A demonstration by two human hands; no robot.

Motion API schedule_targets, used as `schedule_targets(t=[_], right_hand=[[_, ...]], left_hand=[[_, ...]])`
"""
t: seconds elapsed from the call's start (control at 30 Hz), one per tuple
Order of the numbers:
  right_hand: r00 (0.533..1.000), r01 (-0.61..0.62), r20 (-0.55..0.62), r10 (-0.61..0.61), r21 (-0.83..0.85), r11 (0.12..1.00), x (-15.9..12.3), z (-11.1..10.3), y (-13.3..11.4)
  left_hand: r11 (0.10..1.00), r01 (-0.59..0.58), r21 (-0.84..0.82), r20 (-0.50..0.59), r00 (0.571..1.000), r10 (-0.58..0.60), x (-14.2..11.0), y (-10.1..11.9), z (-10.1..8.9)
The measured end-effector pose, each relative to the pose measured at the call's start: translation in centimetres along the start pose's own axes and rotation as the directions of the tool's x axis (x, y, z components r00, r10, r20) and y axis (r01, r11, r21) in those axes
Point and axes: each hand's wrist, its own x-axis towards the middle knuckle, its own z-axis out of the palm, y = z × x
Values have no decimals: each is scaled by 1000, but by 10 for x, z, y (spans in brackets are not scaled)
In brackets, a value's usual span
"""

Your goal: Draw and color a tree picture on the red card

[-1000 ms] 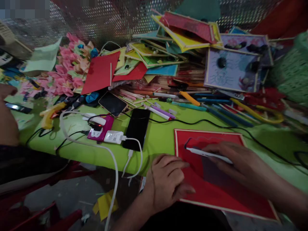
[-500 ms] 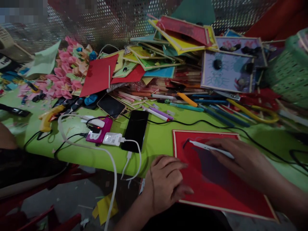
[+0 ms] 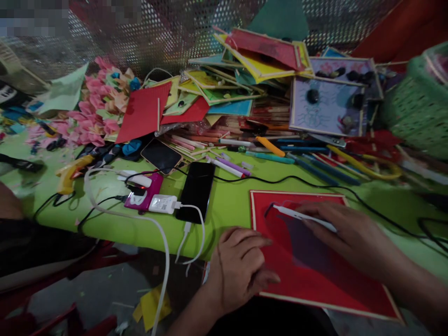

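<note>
A red framed card (image 3: 315, 275) lies on the green table (image 3: 231, 205) in front of me. My right hand (image 3: 350, 238) is closed round a white pen (image 3: 301, 216), whose tip touches the card's upper left part beside a dark drawn line. My left hand (image 3: 241, 268) rests on the card's left edge, fingers curled loosely and pressed down on it, holding nothing else.
A black phone (image 3: 196, 191), a white charger (image 3: 164, 203) with cables and a pink device (image 3: 143, 195) lie to the left. A heap of coloured cards (image 3: 252, 79), pens (image 3: 269, 151), pink paper flowers (image 3: 98, 112), a yellow glue gun (image 3: 70, 172) and a green basket (image 3: 416, 102) crowd the back. Another person's arm (image 3: 10, 205) shows at far left.
The pen tip has shifted slightly up and right along the drawn line. The left hand has stayed on the card. The person at far left has drawn their hand back.
</note>
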Motion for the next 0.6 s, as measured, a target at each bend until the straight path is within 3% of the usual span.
schedule_targets(t=[0.33,0.6], right_hand=[[999,-13,-44,13,-1,1000,3,1,-3],[999,-33,-33,33,-20,999,-1,-2,0]], left_hand=[[1000,-5,-17,-29,1000,4,1,1,-1],[1000,-3,24,12,1000,2,-2,-1,0]])
